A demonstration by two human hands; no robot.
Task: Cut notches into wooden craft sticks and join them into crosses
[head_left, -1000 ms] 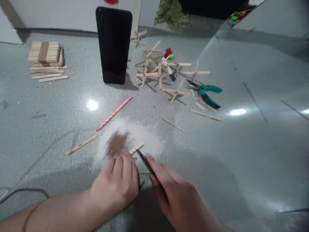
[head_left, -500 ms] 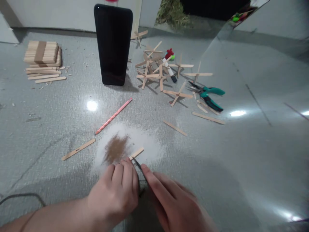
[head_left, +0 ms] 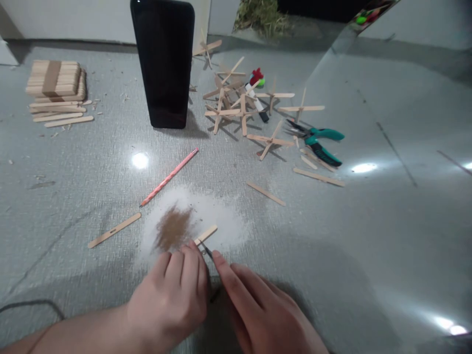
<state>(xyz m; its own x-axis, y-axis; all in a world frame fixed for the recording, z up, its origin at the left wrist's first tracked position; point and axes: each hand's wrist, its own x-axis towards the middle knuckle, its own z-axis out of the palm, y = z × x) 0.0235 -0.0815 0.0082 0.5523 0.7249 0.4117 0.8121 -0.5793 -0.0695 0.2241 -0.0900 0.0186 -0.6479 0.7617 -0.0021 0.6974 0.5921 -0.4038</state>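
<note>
From my remote place, I see the left hand (head_left: 171,290) holding the wooden stick (head_left: 207,233) at its one o'clock; the right hand (head_left: 260,307) grips a dark blade (head_left: 207,251) against it.

Makeshift craft workspace: glossy grey textured surface (head_left: 346,255), teal-and-black-handled metal pliers (head_left: 311,136), brown-banded bundle of pale wooden sticks (head_left: 53,78), slim pink pencil (head_left: 169,177).

Left hand (head_left: 171,290) curled palm-down; right hand (head_left: 261,307) closed near it.
</note>
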